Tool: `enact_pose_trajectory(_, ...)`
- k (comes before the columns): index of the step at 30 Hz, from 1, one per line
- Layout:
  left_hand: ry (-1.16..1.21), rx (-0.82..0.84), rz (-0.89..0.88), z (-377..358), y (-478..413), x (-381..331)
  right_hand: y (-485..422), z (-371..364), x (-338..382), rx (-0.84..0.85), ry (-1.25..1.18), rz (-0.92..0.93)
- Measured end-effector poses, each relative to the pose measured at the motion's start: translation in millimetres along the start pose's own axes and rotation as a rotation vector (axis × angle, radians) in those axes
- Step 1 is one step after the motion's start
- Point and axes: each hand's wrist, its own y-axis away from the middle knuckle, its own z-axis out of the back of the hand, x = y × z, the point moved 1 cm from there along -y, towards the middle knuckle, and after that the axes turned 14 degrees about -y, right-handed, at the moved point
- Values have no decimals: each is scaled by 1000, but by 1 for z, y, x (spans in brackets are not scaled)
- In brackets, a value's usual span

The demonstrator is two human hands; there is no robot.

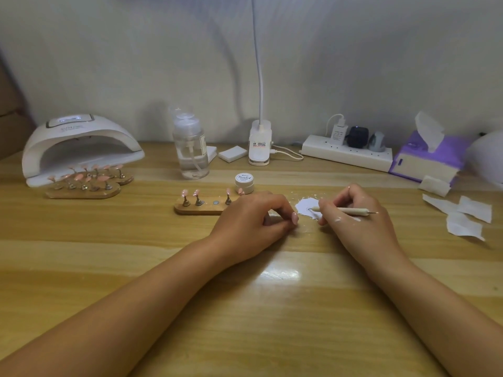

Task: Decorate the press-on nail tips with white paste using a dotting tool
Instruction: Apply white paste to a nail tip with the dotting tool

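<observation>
Centre frame, both hands low on the wooden bench [245, 295]. Left hand [253, 216] has its fingers curled in, pinching a pink nail tip [294, 217] at the fingertips. What the tip sits on is hidden under the fingers, so it may be on a small holder; can't tell. Right hand [353, 213] is just right of it, fingers wrapped around the dotting tool [345, 210] in a pen grip. The tool lies almost level: its front end touches the white paste [306, 206] and its metal back end points to the right of the frame. The paste is a flat smear directly on the bench between the two hands, with small splatters around it and white smudges on the right hand.

Just behind the left hand is a wooden stand [201, 209] with pink tips upright on metal holders. A small white jar [244, 182], lid on, sits just behind the stand.

Upper left: white nail lamp [79, 148], with more stands [81, 190] of pink tips in front of it. Upper centre: clear pump bottle [190, 151] and a clip lamp [260, 142] with a white neck going up out of frame. Upper right: power strip [345, 152] with plugs in it, and a purple tissue box [427, 159]. Loose white wipes [468, 216] lie at the right edge.
</observation>
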Motion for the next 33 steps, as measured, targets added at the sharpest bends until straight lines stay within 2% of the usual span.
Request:
enact_pose_trajectory(6, -37, -2, 15, 0, 0, 0, 0, 0, 1, -10, 14, 1)
enact_pose_trajectory(13, -17, 1, 8, 0, 0, -1, 2, 0, 2, -4, -93, -13)
enact_pose_trajectory(17, -9, 1, -3, 1, 0, -1, 1, 0, 1, -77, -194, -7)
enact_pose_trajectory(21, -6, 4, 10, -1, -1, 0, 5, 1, 8, -107, -227, 134)
enact_pose_trajectory(24, -5, 7, 18, -1, -1, 0, 12, -1, 16, -68, -276, 211)
enact_pose_trajectory(26, -15, 8, 20, 0, -1, 0, 17, -5, 20, -25, -409, 155)
enact_pose_trajectory(29, -16, 8, 23, 0, 0, 0, 23, -11, 21, -1, -632, -21)
enact_pose_trajectory(33, -7, -1, 24, 0, 0, -1, 21, -13, 18, 20, -666, -91)
